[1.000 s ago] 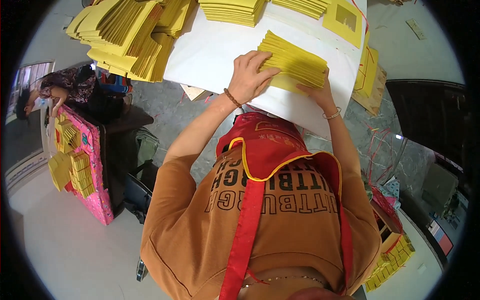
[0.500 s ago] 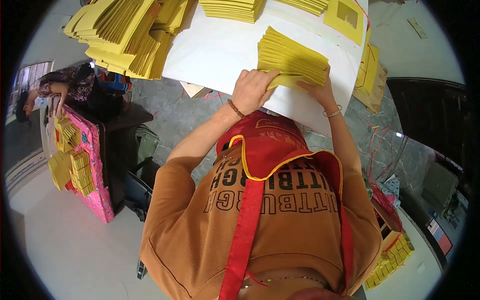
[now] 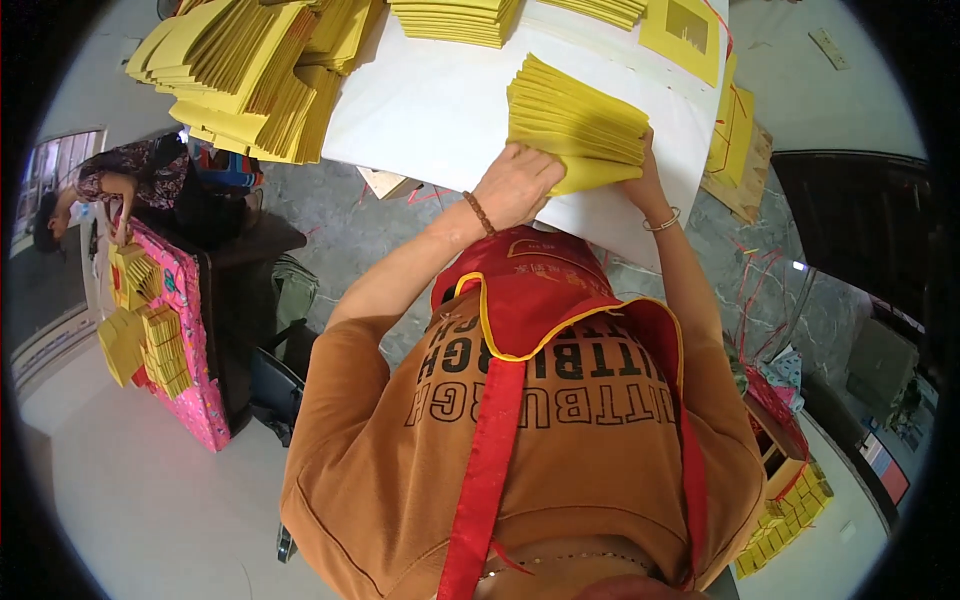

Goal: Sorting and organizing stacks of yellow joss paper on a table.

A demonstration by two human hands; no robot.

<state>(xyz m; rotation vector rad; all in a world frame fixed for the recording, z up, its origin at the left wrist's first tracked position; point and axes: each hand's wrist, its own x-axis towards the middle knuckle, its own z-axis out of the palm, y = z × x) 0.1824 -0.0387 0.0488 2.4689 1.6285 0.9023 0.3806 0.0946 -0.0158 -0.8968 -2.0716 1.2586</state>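
stack: yellow paper stack [image 3: 575, 120] lies fanned and tilted on the white table [image 3: 440, 110], near its front edge, just ahead of you
left hand: your left hand [image 3: 518, 185] grips the stack's near-left corner, fingers curled on the paper, beaded bracelet on the wrist
right hand: your right hand [image 3: 645, 175] holds the stack's right end, mostly hidden behind the sheets, thin bangle on the wrist
around: more yellow piles [image 3: 250, 75] spread at the table's left end, another pile [image 3: 455, 18] at the far edge
left side: a second person [image 3: 120, 185] bends over a pink board [image 3: 185, 340] carrying small yellow bundles, well apart from you
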